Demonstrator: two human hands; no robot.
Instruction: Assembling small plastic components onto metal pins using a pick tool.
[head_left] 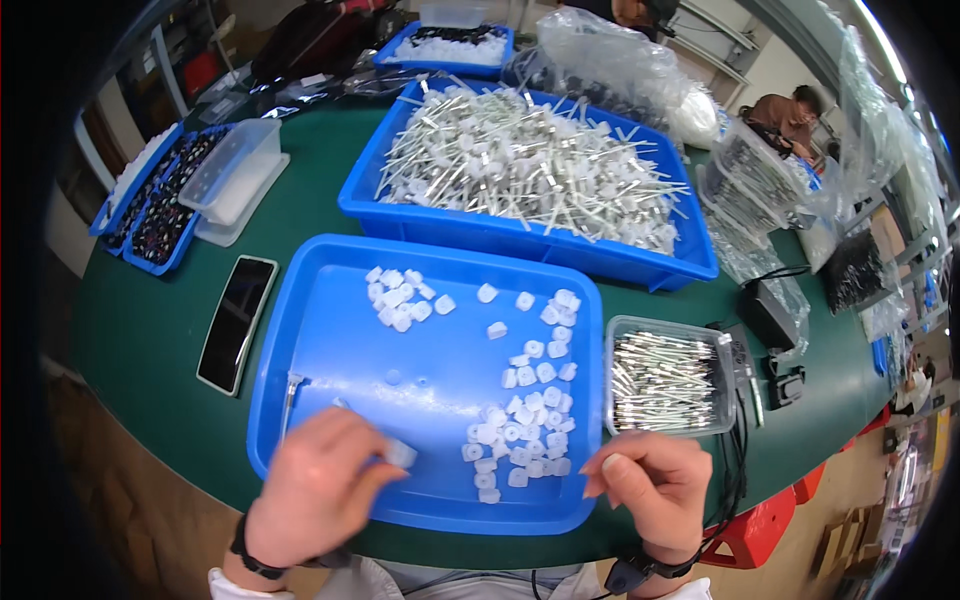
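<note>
My left hand (318,482), slightly blurred, is over the lower left of the shallow blue tray (262,400). Between its thumb and fingers is a small white translucent plastic piece (401,454). At the tray's lower right corner hovers my right hand (655,488), thumb and fingers pinched together; what they hold, if anything, does not show. Several loose white plastic pieces (530,430) are spread along the tray's right side, and a smaller cluster (398,298) lies at its upper left. A thin metallic rod with a pale head (290,402) rests near the left wall.
Behind the tray stands a deep blue bin (450,222) heaped with white-headed rods. A clear box of thin rods (665,380) is on the right, near black cables (740,440). A phone (237,325) lies left, before clear containers (235,170). Another person (785,120) sits far right.
</note>
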